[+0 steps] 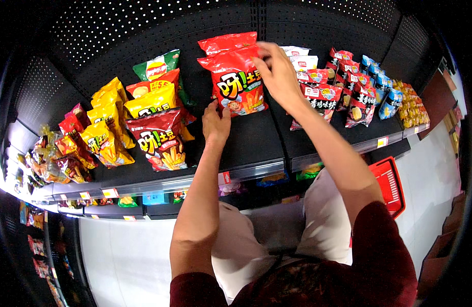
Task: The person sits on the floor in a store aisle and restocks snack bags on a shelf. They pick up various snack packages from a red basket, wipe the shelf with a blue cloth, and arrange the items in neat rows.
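A red potato snack bag [239, 82] stands upright on the black shelf, in front of a second red bag [228, 43] that shows only along its top. My left hand [216, 124] holds the front bag at its lower left corner, thumb on the front face. At its upper right corner is my right hand [278, 71], slightly blurred, with thumb and fingers around the edge. Left of my hands stands a dark red potato snack bag [159, 142], with a yellow bag [153, 101] and a green bag [157, 67] behind it.
More yellow bags [105, 147] stand farther left. On the right are rows of black-and-red bags [360, 105], blue bags [389, 103] and small yellow packs [412, 103]. Price tags line the shelf's front edge [255, 172]. A red basket [391, 188] is on the floor at my right.
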`<state>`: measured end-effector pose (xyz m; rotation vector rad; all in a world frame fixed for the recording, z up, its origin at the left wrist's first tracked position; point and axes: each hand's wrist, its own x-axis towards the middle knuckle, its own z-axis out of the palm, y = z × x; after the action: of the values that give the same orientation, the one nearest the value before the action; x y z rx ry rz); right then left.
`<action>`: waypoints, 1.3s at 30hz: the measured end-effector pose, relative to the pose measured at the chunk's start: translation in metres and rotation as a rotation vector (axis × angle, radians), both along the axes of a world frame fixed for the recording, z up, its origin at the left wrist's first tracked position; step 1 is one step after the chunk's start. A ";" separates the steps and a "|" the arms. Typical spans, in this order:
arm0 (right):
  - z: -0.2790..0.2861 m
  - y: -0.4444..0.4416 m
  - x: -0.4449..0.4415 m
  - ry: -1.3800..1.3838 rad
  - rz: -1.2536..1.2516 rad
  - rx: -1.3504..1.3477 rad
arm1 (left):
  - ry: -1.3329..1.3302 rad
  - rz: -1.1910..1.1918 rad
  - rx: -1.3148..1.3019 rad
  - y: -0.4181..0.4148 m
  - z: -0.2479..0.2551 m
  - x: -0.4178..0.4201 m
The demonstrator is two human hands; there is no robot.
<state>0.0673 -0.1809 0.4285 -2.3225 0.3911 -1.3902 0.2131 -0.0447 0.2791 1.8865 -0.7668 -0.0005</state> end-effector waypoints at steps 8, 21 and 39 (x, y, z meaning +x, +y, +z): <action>-0.125 -0.008 -0.029 0.298 -0.001 0.396 | 0.047 -0.015 0.066 0.000 0.004 -0.006; -0.138 0.006 -0.020 0.308 -0.001 0.441 | 0.010 0.036 0.032 0.008 0.016 -0.013; -0.091 0.084 -0.255 0.009 -0.012 0.460 | 0.307 -0.437 0.047 0.043 0.032 -0.022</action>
<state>-0.1880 -0.0970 0.3377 -1.9514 0.6520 -1.1476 0.1909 -0.0019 0.3114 1.6747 -0.9512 -0.5732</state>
